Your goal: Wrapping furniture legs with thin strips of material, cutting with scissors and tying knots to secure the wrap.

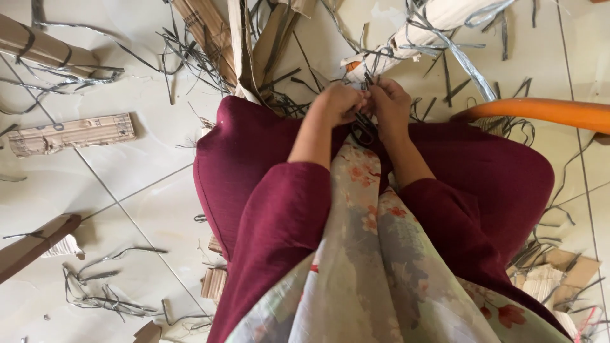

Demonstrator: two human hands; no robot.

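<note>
I sit in a maroon garment with a flowered cloth point(375, 254) hanging down my front. Both hands meet in front of my knees. My left hand point(342, 103) and my right hand point(390, 105) are closed together on thin dark grey strips point(365, 117) that run between them. The strips lead up toward a pale torn cardboard bundle point(413, 35) wrapped in grey plastic strapping just beyond my hands.
A white tiled floor point(127, 184) is littered with grey strap pieces point(101, 295) and cardboard scraps. A flattened cardboard piece point(70, 133) lies at left, brown cardboard stands at top centre point(254, 44). An orange curved bar point(540, 113) crosses at right.
</note>
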